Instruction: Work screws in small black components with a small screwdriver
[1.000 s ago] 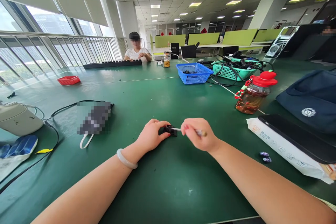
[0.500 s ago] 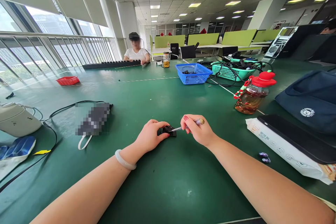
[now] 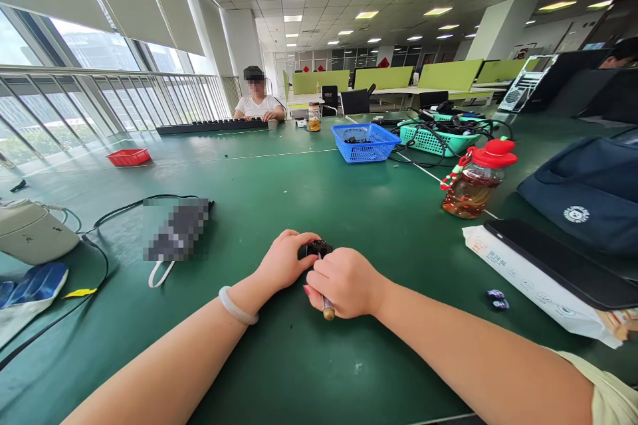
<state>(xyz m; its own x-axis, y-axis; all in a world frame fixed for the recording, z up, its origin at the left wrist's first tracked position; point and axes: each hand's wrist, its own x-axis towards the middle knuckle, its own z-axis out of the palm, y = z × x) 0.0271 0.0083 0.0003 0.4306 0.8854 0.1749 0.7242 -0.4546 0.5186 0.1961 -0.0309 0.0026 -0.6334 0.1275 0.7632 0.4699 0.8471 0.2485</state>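
Note:
A small black part [image 3: 319,248] rests on the green table [image 3: 259,186] in front of me. My left hand [image 3: 288,257] pinches it from the left between thumb and fingers. Just to its right, my right hand [image 3: 343,282] is closed around a slim tool, which looks like a screwdriver [image 3: 327,309]. The tool's brownish handle end points back toward me. Its metal tip reaches up toward the near side of the black part; my right hand partly hides both, so I cannot tell whether they touch.
A blue basket [image 3: 365,144], a green basket [image 3: 433,139] and a red-lidded bottle [image 3: 473,179] stand to the right. A phone-like slab [image 3: 558,262] lies on a white package [image 3: 528,279]. Leftward are a pixelated dark device [image 3: 179,229] and a red tray [image 3: 128,157]. A person [image 3: 256,103] sits opposite.
My right hand has swung down and left, closer to me. The tool's handle turned from pointing right to pointing toward me. My left hand keeps its hold on the black part.

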